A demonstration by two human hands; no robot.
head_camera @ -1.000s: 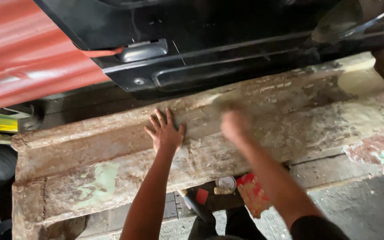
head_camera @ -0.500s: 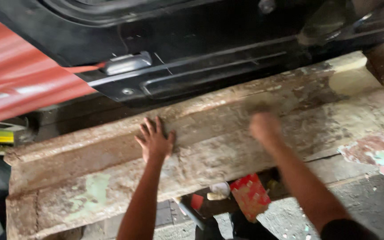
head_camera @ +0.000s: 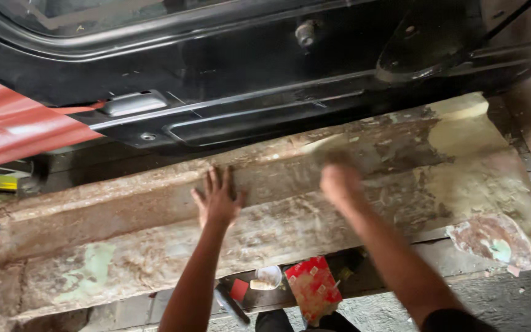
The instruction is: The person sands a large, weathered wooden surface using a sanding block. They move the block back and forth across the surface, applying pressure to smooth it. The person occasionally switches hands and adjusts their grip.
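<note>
Left hand [head_camera: 217,200] lies flat, palm down, fingers spread, pressed on the long body panel [head_camera: 155,240], a worn piece with patches of filler and bare primer that runs across the view under both hands. Right hand [head_camera: 339,181] is on the same panel, to the right of the left hand and well apart from it; it is blurred, so I cannot tell whether it is flat, curled or gripping something. The panel's right end, beyond the right hand, shows a pale cream patch and a rounded reddish spot near its lower corner.

Above the fingertips of both hands stands a black car door [head_camera: 265,80] with a grey handle [head_camera: 135,103], up and left of the left hand. A red panel [head_camera: 13,132] lies further left. Below the wrists, between the forearms, sit a red packet [head_camera: 311,288] and a small white cup [head_camera: 270,275] on the ground.
</note>
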